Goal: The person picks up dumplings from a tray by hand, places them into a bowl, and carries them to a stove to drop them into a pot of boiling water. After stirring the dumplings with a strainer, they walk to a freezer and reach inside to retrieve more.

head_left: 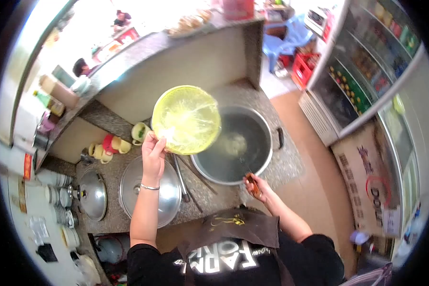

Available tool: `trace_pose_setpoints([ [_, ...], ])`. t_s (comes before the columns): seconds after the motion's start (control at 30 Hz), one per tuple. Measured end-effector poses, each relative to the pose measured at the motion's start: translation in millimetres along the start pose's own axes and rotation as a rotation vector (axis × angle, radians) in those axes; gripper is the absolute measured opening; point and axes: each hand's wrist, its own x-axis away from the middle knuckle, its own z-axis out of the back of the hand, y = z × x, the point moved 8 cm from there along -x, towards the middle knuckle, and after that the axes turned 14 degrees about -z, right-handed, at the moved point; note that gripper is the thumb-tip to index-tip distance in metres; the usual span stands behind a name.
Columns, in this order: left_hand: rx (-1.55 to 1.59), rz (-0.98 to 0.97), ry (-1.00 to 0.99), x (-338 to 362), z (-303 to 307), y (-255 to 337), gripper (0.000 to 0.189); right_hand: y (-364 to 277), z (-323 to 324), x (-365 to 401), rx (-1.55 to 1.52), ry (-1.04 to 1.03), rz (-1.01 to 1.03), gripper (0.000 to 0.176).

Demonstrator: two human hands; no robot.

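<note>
My left hand (154, 148) is closed on the near rim of a yellow-green bowl (186, 119), which is raised and tilted so its inside shows. Clear plastic film lines the bowl. Beside and partly behind it stands a large metal pot (267, 131) of greyish liquid, with a pale clump (236, 143) visible in the liquid. At the pot's near rim, my right hand (258, 187) grips a wooden-handled utensil (254, 185). Its thin shaft reaches toward the clump, and its head is hidden in the liquid.
Left of the pot lie a large round lid (150, 190), a smaller lid (92, 195) and a ladle (182, 181). Several cups (100, 152) stand behind. A raised ledge (148, 52) borders the counter. To the right are a drinks fridge (367, 62) and a cardboard box (362, 176).
</note>
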Motion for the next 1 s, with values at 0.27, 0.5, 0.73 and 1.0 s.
trace_pose_setpoints([
  [0.27,0.235,-0.324,0.248,-79,15,128,0.004,-9,4,-16,0.121,0.089,-0.046,0.008],
  [0.5,0.237,-0.339,0.476,-177,49,105,0.01,-11,4,-12,0.171,0.172,-0.07,0.012],
  [0.73,0.322,-0.25,0.547,-240,99,39,0.01,-26,18,-27,0.354,0.235,0.048,0.015],
  [1.0,0.284,-0.131,0.495,-200,83,30,0.022,-27,-26,3,0.458,0.356,0.128,0.027],
])
